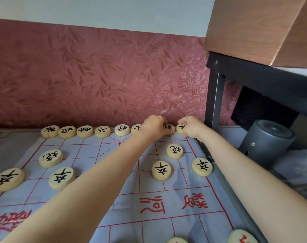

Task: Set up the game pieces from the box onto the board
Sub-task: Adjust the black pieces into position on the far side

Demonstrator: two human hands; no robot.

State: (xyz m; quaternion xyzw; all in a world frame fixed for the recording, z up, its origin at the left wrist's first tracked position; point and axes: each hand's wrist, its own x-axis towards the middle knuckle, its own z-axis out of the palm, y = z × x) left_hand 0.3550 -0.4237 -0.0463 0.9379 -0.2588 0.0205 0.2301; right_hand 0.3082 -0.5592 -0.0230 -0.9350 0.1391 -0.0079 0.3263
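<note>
Red-marked pieces (243, 236) sit at the near edge of the cloth board (149, 225), and both bare forearms stretch across its red grid. Black-marked pieces (161, 170) lie on either side of the arms, and a back row (102, 131) lines the far edge against the patterned wall (96, 76). At that row the left hand (152, 126) curls knuckles-up, its grasp hidden, while the right hand (189, 127) pinches the corner piece (180, 128) beside a black frame leg (214, 99).

Bare left hand (153, 125), bare right hand (191, 127), smooth bare forearms (89, 181), rounded knuckles
</note>
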